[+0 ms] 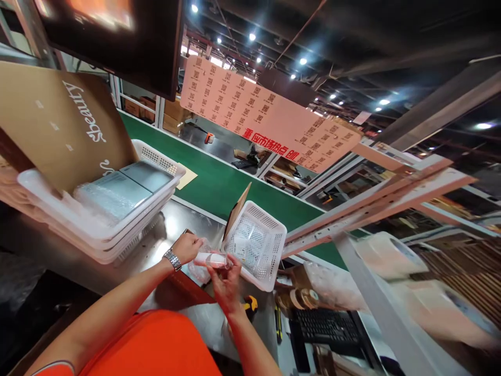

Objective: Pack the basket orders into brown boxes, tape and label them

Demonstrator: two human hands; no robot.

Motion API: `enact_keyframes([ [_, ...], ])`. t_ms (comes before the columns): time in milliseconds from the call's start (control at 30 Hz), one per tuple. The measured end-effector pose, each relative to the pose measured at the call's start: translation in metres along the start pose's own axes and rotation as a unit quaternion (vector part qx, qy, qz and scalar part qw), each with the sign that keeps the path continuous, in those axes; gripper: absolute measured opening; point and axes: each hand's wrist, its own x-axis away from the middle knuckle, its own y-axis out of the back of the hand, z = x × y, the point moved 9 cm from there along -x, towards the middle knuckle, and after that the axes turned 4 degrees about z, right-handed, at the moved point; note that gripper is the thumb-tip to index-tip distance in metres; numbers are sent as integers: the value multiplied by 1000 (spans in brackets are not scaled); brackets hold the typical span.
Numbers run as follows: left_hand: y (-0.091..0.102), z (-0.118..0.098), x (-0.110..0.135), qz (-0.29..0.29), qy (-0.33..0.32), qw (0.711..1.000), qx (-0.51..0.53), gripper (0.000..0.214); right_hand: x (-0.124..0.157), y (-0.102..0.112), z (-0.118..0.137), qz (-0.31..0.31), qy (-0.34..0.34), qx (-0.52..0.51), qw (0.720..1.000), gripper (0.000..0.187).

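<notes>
Between my two hands is a small white cylindrical item (210, 259) in clear plastic wrap (199, 271). My left hand (187, 247), with a metal watch at the wrist, is closed on the wrap at the item's left end. Thumb and fingers of my right hand (226, 282) pinch the item at its right end. Just beyond them, a white perforated basket (278, 230) stands tilted in the view, holding a clear bubble-wrapped thing (246, 243) with a label. A brown cardboard piece (237, 209) leans at that basket's left side.
Stacked white baskets (117, 230) at left hold grey-blue boxes (144, 175) and a large carton (78, 120). A green conveyor belt (211, 180) runs behind the metal table. To the right are a metal post (368, 282), tape rolls (303, 298), a keyboard (329, 325) and a yellow-black tool (250, 304).
</notes>
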Motion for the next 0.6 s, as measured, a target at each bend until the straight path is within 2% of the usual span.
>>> enact_keyframes([
  [67, 1, -1, 2, -1, -1, 1000, 4, 54, -3, -5, -2, 53, 18, 39, 998, 55],
  [133, 2, -7, 5, -3, -8, 1000, 2, 56, -6, -16, 3, 143, 61, 100, 983, 47],
  [200, 4, -15, 9, -5, -18, 1000, -15, 55, -5, -30, 7, 244, 97, 163, 951, 48],
  [267, 3, -25, 13, 4, -27, 999, -37, 51, -5, -37, 6, 302, 101, 231, 919, 55],
  [333, 1, -33, 18, 18, -33, 998, -50, 46, -9, -36, 4, 313, 80, 300, 898, 57],
  [433, 3, -38, 21, 19, -32, 998, -50, 41, -17, -26, 12, 302, 67, 346, 885, 48],
  [533, 6, -44, 20, 11, -32, 999, -41, 42, -22, -10, 23, 268, 48, 331, 904, 47],
  [600, 2, -51, 16, 22, -36, 999, -22, 41, -26, 3, 27, 219, 15, 327, 919, 66],
])
